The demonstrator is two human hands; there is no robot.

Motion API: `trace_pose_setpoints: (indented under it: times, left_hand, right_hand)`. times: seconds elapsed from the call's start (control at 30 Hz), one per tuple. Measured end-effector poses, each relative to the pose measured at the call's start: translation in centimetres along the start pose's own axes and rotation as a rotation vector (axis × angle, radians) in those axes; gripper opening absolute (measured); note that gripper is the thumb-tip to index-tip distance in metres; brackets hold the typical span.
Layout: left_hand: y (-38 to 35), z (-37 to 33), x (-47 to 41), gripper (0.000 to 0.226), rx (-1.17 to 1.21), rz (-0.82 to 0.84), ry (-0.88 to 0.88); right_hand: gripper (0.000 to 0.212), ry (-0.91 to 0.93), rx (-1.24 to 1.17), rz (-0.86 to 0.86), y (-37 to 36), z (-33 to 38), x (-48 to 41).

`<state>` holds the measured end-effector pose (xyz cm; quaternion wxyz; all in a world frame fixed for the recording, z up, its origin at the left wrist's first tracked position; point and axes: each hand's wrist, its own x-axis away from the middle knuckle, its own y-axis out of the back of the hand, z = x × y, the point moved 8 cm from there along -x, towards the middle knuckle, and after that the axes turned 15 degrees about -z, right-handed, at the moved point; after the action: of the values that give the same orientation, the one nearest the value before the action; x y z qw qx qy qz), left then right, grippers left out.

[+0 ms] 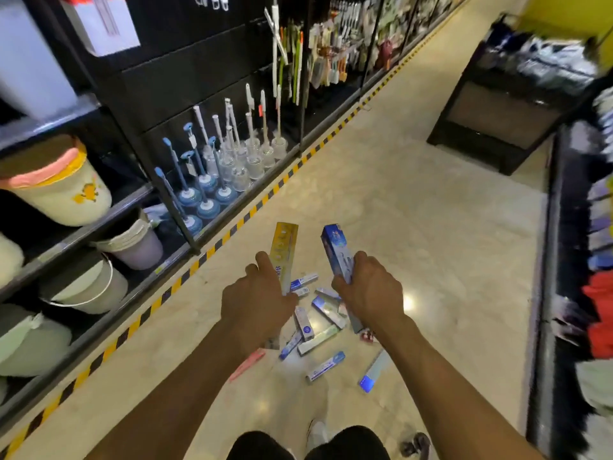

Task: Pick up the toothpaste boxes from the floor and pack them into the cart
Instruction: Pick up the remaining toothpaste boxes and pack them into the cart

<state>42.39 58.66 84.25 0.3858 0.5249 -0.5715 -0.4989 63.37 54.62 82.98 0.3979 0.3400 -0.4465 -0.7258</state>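
Two toothpaste boxes (284, 250) (335, 254) held (heap (315, 323) uncounted)

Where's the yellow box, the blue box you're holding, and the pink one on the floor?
yellow box (285, 247): head view, upper front face.
blue box (334, 251): head view, upper front face.
pink box (248, 364): head view, middle of its top.

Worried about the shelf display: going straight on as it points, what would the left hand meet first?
Way looks free nearby; beyond, probably the clear toilet brushes. The left hand holds a yellow box. Depth unclear.
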Motion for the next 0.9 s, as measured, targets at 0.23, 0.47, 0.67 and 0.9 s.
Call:
trace_pose_setpoints:
  times: [0.23, 0.47, 0.67, 0.9]
  left_hand:
    - [3.3, -9.2, -1.6, 0.082, 0.113, 0.023, -0.306]
    - [2.8, -20.4, 4.2, 0.069, 0.174, 0.162, -0.727]
    - [2.2, -30.4, 15.0, 0.066, 0.192, 0.258, -1.042]
    - [1.6, -38.4, 29.2, 0.057, 0.254, 0.332, -1.362]
  right_hand:
    - [0.031, -0.273, 0.032, -0.157, 8.9, -5.9, 2.9]
    - [0.037, -0.709, 0.075, -0.359, 15.2, -13.5, 14.4]
    - [0.038, -1.040, 0.180, -0.495, 20.3, -20.0, 27.4]
    - [0.039, -1.401, 0.239, -0.569, 23.8, -25.6, 43.1]
